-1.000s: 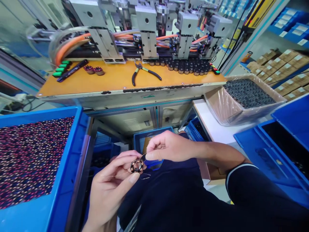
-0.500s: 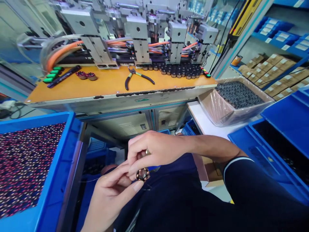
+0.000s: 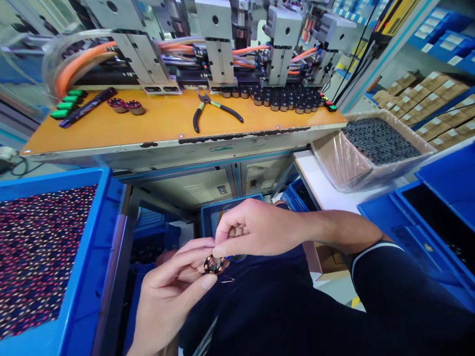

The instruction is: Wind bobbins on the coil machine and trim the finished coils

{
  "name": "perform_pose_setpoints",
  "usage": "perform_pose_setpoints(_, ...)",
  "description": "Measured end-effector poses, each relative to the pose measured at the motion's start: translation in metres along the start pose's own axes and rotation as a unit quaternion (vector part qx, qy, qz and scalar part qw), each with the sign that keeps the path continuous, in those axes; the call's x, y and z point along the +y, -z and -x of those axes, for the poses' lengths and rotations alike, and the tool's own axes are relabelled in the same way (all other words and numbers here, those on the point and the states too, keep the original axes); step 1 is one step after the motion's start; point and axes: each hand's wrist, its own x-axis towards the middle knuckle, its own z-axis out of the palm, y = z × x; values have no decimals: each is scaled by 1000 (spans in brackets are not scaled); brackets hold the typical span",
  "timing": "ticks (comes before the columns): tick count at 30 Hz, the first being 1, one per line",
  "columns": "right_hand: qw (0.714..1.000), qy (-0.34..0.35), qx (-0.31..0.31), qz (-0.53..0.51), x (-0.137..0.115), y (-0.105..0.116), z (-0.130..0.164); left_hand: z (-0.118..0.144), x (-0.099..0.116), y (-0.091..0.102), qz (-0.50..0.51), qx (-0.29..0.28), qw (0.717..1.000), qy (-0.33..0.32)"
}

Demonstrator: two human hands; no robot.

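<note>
A small copper-wound motor stator (image 3: 214,265) is gripped between the thumb and fingers of my left hand (image 3: 174,287), low in the middle of the view. Thin loose wire ends stick out from it on both sides. My right hand (image 3: 256,230) comes in from the right, its thumb and forefinger pinched together against the stator's upper edge. What lies between those two fingertips is too small to make out. Both hands are above my lap, in front of the bench.
Pliers (image 3: 205,110), a marker (image 3: 87,108), two stators (image 3: 126,106) and rows of dark-topped stators (image 3: 284,101) are on the orange bench (image 3: 159,126), below a machine. A blue bin (image 3: 106,207) of wound parts stands left; a plastic-lined box (image 3: 334,165) of black parts stands right.
My right hand has shifted slightly right, its fingertips now at the stator's top edge. The stator has tilted and shows more of its ring and loose wires. The head view has moved a little.
</note>
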Motion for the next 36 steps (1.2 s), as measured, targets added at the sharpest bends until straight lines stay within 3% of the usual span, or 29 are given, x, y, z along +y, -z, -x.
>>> perform_pose_setpoints(3, 999, 0, -18, 45, -4, 3, -2, -2, 1, -1, 2, -17, 1000, -9)
perform_pose_setpoints(10, 994, 70, -26, 82, -2, 3, 2, 4, -14, 7, 82, -44, 995, 27)
perform_pose_setpoints(15, 995, 92, -31, 24, 5, 0, 7, 4, -17, 10, 106, -59, 992, 22)
perform_pose_setpoints(24, 992, 52, -21, -115, 13, -9, 10, 1, -10, 6, 134, -93, 987, -11)
perform_pose_setpoints(30, 988, 50, -16, -143, 8, -13, 15, -3, -2, 2, 138, -105, 984, -30)
perform_pose_setpoints(36, 993, 57, 14, -105, 8, -18, 19, -1, -4, 0, 93, -86, 991, -52)
